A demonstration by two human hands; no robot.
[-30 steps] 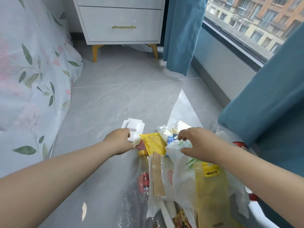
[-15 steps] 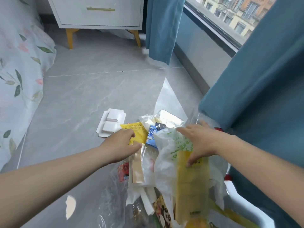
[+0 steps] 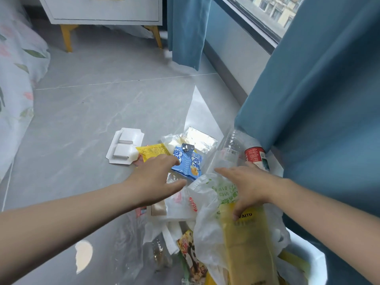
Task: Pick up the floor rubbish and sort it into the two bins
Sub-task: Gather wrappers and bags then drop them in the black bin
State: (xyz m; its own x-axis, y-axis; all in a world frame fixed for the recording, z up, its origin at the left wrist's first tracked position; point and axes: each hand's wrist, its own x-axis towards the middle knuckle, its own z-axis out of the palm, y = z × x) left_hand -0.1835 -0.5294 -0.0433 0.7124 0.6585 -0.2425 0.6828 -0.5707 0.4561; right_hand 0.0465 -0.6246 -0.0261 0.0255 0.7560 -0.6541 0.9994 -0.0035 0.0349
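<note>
Where the rubbish lies: heaped on the grey floor, at 6 o'clock in the view.
Pile: blue carton; yellow sachet at its 9 o'clock; white tray beyond that; clear bottle at its 3 o'clock.
Left hand: fingers spread wide, tips at the blue carton's edge, holding nothing.
Right hand: spread flat on the white bag and yellow bag, gripping nothing.

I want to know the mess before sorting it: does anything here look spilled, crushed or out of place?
Yes. A pile of rubbish sprawls on the floor by the curtain. The blue carton is squashed flat, its foil top crumpled, and a clear bottle lies on its side. No liquid spill shows.
</note>
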